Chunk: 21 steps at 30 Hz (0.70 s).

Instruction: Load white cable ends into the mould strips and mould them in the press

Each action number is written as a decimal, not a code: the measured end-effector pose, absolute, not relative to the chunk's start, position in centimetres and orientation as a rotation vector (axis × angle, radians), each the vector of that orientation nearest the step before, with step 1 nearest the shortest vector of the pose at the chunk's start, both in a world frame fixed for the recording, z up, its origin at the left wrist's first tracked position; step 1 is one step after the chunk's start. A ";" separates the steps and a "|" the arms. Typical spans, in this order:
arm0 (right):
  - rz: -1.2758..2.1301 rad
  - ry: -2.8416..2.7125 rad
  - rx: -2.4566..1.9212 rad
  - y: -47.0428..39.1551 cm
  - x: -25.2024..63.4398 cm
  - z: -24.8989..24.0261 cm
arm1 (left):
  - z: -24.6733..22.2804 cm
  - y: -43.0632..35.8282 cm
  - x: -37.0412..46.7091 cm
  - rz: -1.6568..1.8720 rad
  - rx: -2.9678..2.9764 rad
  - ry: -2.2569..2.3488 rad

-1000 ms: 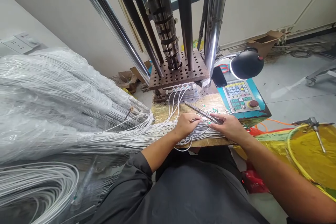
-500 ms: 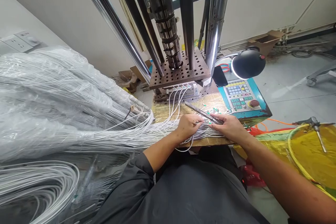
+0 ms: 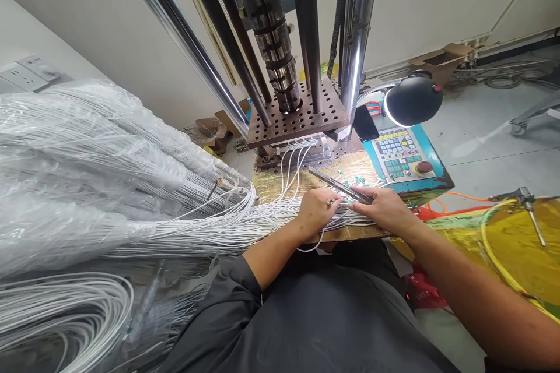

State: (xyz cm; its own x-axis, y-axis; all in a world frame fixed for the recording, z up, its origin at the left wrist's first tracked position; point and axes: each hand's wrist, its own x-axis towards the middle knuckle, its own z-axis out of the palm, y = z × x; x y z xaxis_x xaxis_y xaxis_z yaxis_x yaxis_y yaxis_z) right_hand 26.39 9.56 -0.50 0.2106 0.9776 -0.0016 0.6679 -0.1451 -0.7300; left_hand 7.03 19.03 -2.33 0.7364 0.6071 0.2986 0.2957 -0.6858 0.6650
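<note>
My right hand [image 3: 387, 208] is closed around long metal tweezers [image 3: 335, 183], whose tips point up and left over the worktable [image 3: 273, 182]. Just to the left, my left hand [image 3: 315, 210] pinches a white cable [image 3: 318, 243], which loops down past the table's front edge. Its end is mostly hidden by my fingers. Under both hands lies a thick bundle of white cables [image 3: 227, 224], with small green-and-metal ends [image 3: 359, 179] lying beyond my right hand. Several cables run up into a clear fixture [image 3: 324, 148] beneath the press plate [image 3: 297, 125].
Plastic-wrapped cable bundles [image 3: 87, 151] fill the left side, above a coil of cable [image 3: 118, 309]. To the right stand a control panel [image 3: 400, 154], a phone [image 3: 366, 123] and a black lamp [image 3: 413, 100]. An air gun [image 3: 520, 198] lies by yellow sheeting [image 3: 520, 245].
Both hands stay close together over the bundle, and the tweezers shift only slightly. The left fingers have turned a little around the cable. The view has tilted slightly.
</note>
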 end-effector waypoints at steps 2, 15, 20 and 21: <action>0.636 -1.533 -1.887 9.5 26.4 -0.6 | -2.6 18.8 7.2 0.709 2.373 0.694; 0.586 -1.541 -1.888 9.4 26.1 -0.7 | -3.1 17.3 7.1 0.699 2.626 0.793; 0.585 -1.545 -1.907 9.3 25.8 -0.1 | -3.4 17.2 6.9 0.717 2.640 0.789; 0.590 -1.551 -1.907 9.3 25.8 0.0 | -3.4 17.2 6.8 0.716 2.639 0.789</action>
